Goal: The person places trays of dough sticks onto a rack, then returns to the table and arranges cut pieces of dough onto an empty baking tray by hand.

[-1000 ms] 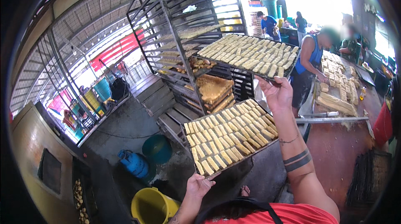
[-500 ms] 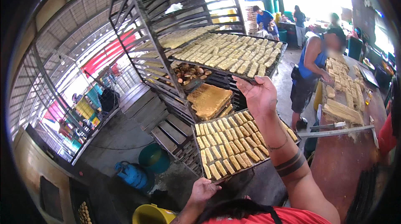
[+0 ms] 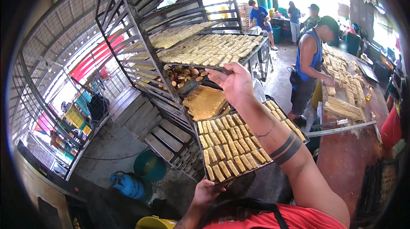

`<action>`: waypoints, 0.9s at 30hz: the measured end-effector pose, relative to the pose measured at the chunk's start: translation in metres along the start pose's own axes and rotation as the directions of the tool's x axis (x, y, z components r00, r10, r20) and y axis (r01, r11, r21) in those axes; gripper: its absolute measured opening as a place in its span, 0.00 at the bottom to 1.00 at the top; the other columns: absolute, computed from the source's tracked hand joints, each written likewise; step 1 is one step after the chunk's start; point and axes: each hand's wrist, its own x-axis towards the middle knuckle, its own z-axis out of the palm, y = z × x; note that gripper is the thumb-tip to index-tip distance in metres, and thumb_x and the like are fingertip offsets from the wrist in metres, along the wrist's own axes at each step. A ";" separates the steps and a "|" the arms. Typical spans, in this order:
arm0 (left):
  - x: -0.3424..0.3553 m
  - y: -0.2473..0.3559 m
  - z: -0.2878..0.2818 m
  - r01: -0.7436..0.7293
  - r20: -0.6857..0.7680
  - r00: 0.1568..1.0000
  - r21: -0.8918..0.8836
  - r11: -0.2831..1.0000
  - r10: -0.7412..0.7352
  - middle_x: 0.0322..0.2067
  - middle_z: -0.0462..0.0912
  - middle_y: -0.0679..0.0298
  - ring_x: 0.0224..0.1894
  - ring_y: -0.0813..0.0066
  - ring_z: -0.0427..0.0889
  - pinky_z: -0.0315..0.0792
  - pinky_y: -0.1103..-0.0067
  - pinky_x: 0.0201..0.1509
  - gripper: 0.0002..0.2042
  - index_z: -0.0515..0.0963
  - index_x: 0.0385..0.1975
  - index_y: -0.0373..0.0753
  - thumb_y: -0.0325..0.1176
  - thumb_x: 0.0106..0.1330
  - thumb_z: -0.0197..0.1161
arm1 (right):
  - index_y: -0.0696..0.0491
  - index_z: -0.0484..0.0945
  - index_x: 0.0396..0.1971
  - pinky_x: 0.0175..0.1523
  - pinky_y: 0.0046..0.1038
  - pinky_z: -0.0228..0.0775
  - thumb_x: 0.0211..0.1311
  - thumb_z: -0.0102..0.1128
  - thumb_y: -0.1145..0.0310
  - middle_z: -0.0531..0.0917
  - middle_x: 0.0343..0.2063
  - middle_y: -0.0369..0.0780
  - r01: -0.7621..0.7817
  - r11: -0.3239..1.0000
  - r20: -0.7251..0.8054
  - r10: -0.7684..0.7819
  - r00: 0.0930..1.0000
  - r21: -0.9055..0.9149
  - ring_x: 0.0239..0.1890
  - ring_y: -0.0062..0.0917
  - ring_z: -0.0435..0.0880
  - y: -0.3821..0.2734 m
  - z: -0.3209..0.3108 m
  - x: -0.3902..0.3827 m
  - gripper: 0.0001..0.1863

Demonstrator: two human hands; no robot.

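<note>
upper tray [image 3: 213,49] slid deeper into rack [image 3: 128,28] | right hand [image 3: 235,84] pushing

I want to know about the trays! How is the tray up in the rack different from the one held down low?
The upper tray sits on the metal rack, steadied at its edge by the right hand; the lower tray hangs free of the rack, gripped at its near corner by the left hand. The upper lies almost level; the lower tilts. Both carry rows of pale yellow pieces.
</note>
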 end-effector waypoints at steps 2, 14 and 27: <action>0.011 0.013 -0.004 0.066 0.006 0.998 -0.135 0.989 -0.066 0.57 0.84 0.48 0.54 0.59 0.89 0.84 0.64 0.59 0.22 0.69 0.47 0.40 0.08 0.60 0.67 | 0.58 0.68 0.39 0.53 0.50 0.86 0.70 0.53 0.74 0.79 0.44 0.55 -0.026 1.000 -0.060 0.026 0.998 -0.001 0.51 0.61 0.86 0.021 0.015 0.019 0.05; 0.019 0.082 -0.082 0.025 -0.094 0.995 -0.082 0.996 -0.032 0.56 0.83 0.49 0.50 0.56 0.89 0.84 0.62 0.55 0.22 0.74 0.48 0.44 0.08 0.62 0.65 | 0.56 0.69 0.43 0.48 0.44 0.81 0.65 0.63 0.72 0.75 0.45 0.44 -0.034 0.983 0.057 0.045 0.997 -0.181 0.54 0.46 0.87 0.193 0.038 0.123 0.13; 0.033 0.104 -0.114 0.056 -0.221 0.975 0.115 0.992 -0.030 0.60 0.81 0.50 0.51 0.53 0.86 0.85 0.61 0.47 0.33 0.69 0.68 0.36 0.22 0.57 0.57 | 0.66 0.47 0.80 0.79 0.49 0.52 0.57 0.62 0.21 0.55 0.78 0.61 0.030 0.116 0.075 0.411 0.908 -0.993 0.77 0.54 0.62 0.198 0.058 0.146 0.71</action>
